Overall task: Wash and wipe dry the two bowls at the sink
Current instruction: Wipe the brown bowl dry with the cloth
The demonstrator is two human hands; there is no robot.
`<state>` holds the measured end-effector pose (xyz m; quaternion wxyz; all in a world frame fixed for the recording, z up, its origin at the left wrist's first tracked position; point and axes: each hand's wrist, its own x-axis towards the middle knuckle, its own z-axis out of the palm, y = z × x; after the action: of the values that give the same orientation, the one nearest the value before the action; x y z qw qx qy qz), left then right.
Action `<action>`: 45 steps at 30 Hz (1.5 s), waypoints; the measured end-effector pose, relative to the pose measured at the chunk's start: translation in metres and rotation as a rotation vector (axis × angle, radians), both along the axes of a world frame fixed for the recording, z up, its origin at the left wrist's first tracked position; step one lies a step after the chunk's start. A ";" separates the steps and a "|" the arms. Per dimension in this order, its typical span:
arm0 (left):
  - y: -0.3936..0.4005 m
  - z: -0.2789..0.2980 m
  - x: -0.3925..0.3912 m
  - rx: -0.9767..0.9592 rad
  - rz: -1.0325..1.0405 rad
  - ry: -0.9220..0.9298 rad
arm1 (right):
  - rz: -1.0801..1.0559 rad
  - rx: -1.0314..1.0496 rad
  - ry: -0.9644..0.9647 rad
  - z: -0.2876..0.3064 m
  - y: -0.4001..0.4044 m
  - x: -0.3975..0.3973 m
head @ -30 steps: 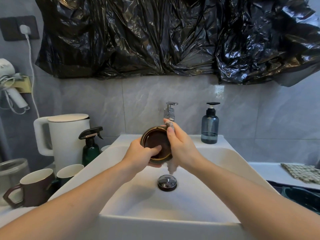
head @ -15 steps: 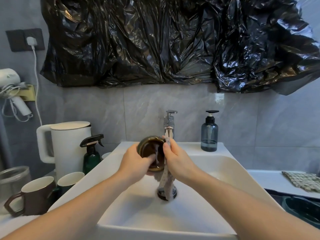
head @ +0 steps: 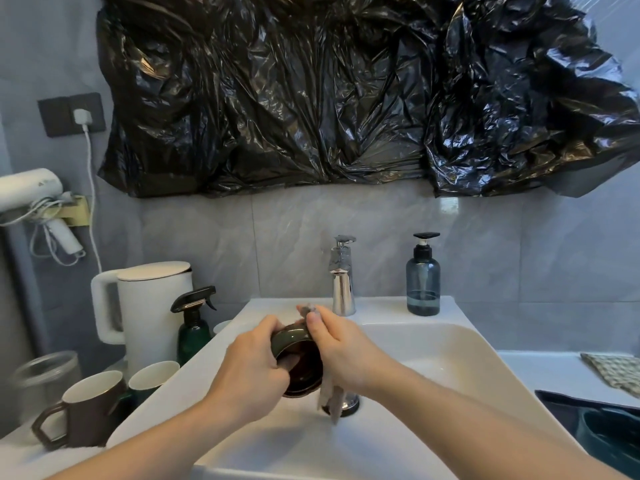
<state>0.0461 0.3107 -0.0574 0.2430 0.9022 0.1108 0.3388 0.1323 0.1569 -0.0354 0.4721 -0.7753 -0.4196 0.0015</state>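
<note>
Fingers of the left hand (head: pixel 251 370) are curling around the dark bowl (head: pixel 300 365), thumb hooking inside its rim, holding it tilted above the middle of the sink (head: pixel 450 355). Opposite, the right hand (head: pixel 341 348) is pinching a wet cloth (head: pixel 329 398) against the bowl's far side, its tail dangling over the drain (head: pixel 348 403), near the faucet (head: pixel 342 278) at the sink's back edge.

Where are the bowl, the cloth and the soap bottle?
bowl (head: pixel 300 370): head view, dark inside.
cloth (head: pixel 331 401): head view, end hanging under the right hand.
soap bottle (head: pixel 423 282): head view, blue body.
</note>
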 end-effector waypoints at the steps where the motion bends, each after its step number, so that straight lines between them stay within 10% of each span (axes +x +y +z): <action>1: 0.003 0.001 -0.002 -0.025 0.032 -0.022 | 0.000 -0.048 0.003 -0.001 0.000 -0.001; 11: 0.014 0.003 -0.003 -0.056 0.108 0.000 | -0.095 -0.282 -0.003 -0.012 -0.005 0.007; 19: 0.013 0.005 -0.009 -0.135 0.192 0.057 | -0.210 0.048 0.081 0.012 -0.002 -0.002; 45: 0.019 0.009 -0.001 -0.215 0.199 0.117 | -0.284 -0.031 0.010 0.030 0.115 0.077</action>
<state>0.0451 0.3293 -0.0485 0.2966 0.8736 0.2495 0.2942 0.2093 0.2720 -0.0055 0.4576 -0.8340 -0.3032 -0.0552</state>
